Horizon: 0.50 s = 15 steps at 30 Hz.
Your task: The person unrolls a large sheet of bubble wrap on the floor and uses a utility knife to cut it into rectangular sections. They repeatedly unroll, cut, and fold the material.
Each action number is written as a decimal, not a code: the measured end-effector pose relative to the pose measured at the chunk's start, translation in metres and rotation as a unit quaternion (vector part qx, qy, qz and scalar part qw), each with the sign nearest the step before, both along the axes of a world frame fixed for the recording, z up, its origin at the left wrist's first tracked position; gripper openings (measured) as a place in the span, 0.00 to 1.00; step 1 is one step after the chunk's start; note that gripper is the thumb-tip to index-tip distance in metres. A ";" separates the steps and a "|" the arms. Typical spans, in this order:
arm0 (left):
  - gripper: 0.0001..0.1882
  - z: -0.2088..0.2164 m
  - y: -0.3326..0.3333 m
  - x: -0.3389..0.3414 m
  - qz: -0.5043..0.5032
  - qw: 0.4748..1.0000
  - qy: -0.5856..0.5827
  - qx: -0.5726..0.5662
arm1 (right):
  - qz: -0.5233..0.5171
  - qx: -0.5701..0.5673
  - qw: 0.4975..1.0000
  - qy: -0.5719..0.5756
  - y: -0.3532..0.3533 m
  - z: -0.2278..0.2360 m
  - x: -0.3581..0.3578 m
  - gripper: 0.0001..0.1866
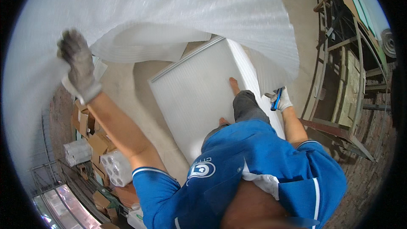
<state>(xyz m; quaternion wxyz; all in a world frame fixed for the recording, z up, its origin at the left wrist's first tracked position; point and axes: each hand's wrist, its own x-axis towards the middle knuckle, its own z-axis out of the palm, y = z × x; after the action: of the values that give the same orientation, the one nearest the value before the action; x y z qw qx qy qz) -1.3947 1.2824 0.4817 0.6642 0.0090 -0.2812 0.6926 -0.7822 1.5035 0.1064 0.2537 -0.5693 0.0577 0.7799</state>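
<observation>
My left hand [80,70], in a pale work glove with dark fingertips, is raised at the left. Its fingers stretch out against a large, thin white foam sheet [199,4] and look empty, though slightly blurred. The sheet billows across the far side, its loose edge curling over the floor. In my gloved right hand [285,100] is a blue and black utility knife [277,98], held low at the right beside the white side of a flat stack. The stack's pale ribbed top [195,85] has a grey strip along its far edge, and my bare feet stand on it.
Cardboard boxes [100,144] and plastic-wrapped rolls [116,168] lie at the left. A metal rack [360,80] with boards lines the right side, with a grey roll [388,42] farther right. Bare concrete floor [159,114] shows beside the stack.
</observation>
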 end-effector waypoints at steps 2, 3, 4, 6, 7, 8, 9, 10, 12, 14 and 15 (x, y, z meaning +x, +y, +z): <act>0.27 -0.013 -0.089 0.036 0.214 0.949 0.219 -0.081 | -0.052 0.048 0.995 0.064 -0.013 -0.005 0.026 0.30; 0.26 -0.026 -0.135 0.059 0.328 0.867 0.334 -0.170 | -0.072 0.110 0.988 0.079 -0.013 -0.004 0.036 0.30; 0.26 -0.047 -0.179 0.085 0.401 0.769 0.411 -0.282 | -0.115 0.152 0.979 0.075 -0.013 -0.002 0.042 0.30; 0.25 -0.099 -0.271 0.158 0.413 0.588 0.494 -0.490 | -0.119 0.142 0.983 -0.001 -0.010 0.000 0.057 0.30; 0.25 -0.128 -0.319 0.204 0.358 0.500 0.522 -0.591 | -0.103 0.157 0.982 -0.021 -0.012 -0.001 0.069 0.29; 0.24 -0.158 -0.366 0.250 0.290 0.443 0.533 -0.659 | -0.082 0.191 0.978 -0.035 -0.015 -0.002 0.080 0.28; 0.24 -0.184 -0.412 0.297 0.219 0.401 0.537 -0.709 | -0.065 0.217 0.974 0.006 -0.020 -0.004 0.091 0.35; 0.24 -0.208 -0.468 0.351 0.150 0.368 0.538 -0.743 | -0.058 0.231 0.971 0.032 -0.038 -0.007 0.111 0.34; 0.23 -0.240 -0.550 0.427 0.036 0.324 0.531 -0.783 | -0.077 0.243 0.967 0.029 -0.055 -0.008 0.139 0.34; 0.22 -0.261 -0.626 0.491 -0.043 0.295 0.527 -0.796 | -0.099 0.262 0.960 0.027 -0.079 -0.003 0.178 0.34; 0.22 -0.264 -0.657 0.514 -0.068 0.280 0.532 -0.796 | -0.108 0.271 0.956 0.024 -0.091 0.004 0.197 0.34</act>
<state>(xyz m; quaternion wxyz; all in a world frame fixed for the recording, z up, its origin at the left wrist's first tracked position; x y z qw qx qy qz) -0.8803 0.6255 0.2175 0.3897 -0.1766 0.8255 0.3680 -0.5853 1.4129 0.1100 0.4798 -0.4507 -0.0887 0.7476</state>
